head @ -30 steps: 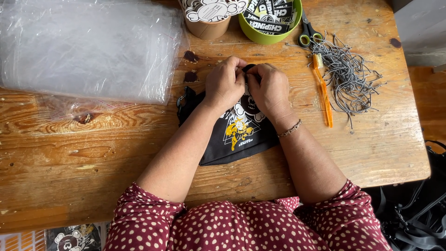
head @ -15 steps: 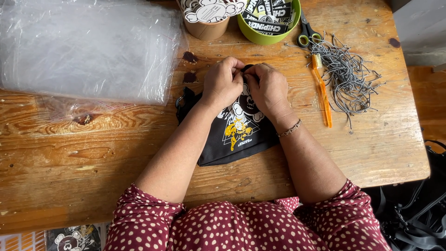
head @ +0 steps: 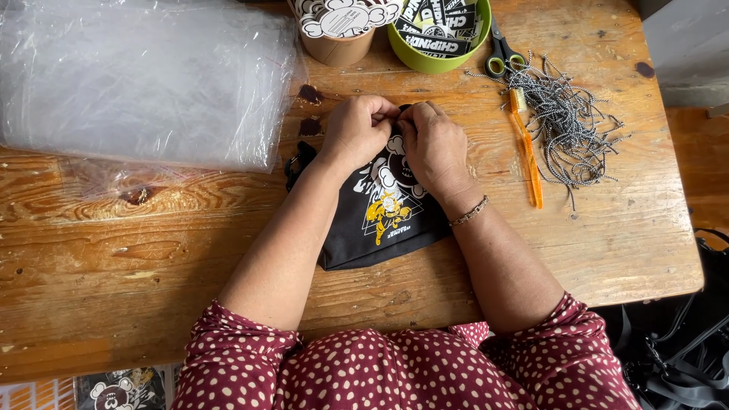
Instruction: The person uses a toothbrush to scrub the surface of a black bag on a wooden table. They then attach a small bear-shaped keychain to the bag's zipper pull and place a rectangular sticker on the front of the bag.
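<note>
1. Honestly, the spot where the fingertips meet is hard to read: both hands bunch together at the top edge of the black pouch point(head: 380, 220), and whatever they pinch there is covered by knuckles.
2. Top of the frame cuts off the brown cup point(head: 338, 47) and the green bowl point(head: 439, 61), so only the lower parts show.
3. The cup holds white cut-out stickers with a cartoon shape; the bowl holds black and white printed stickers, packed in flat.
4. Scissors point(head: 501, 55) lie just beside the bowl, their blades cut off by the frame edge.
5. Left hand point(head: 357, 133) is curled, fingers tucked down and clamped on the pouch's top edge, forearm running diagonally across the wooden table point(head: 114, 250).
6. Right hand point(head: 434, 148) is curled too, fingertips pressed against the left hand's, also gripping the pouch's top edge; a thin bracelet point(head: 469, 212) sits on the wrist.
7. The pouch lies flat in the middle of the table, white and yellow print facing up, partly under both wrists.
8. An orange toothbrush point(head: 528, 156) lies right of the hands, touching a pile of black-and-white cords point(head: 569, 125).
9. Clear plastic bags point(head: 144, 80) are stacked at far left.
</note>
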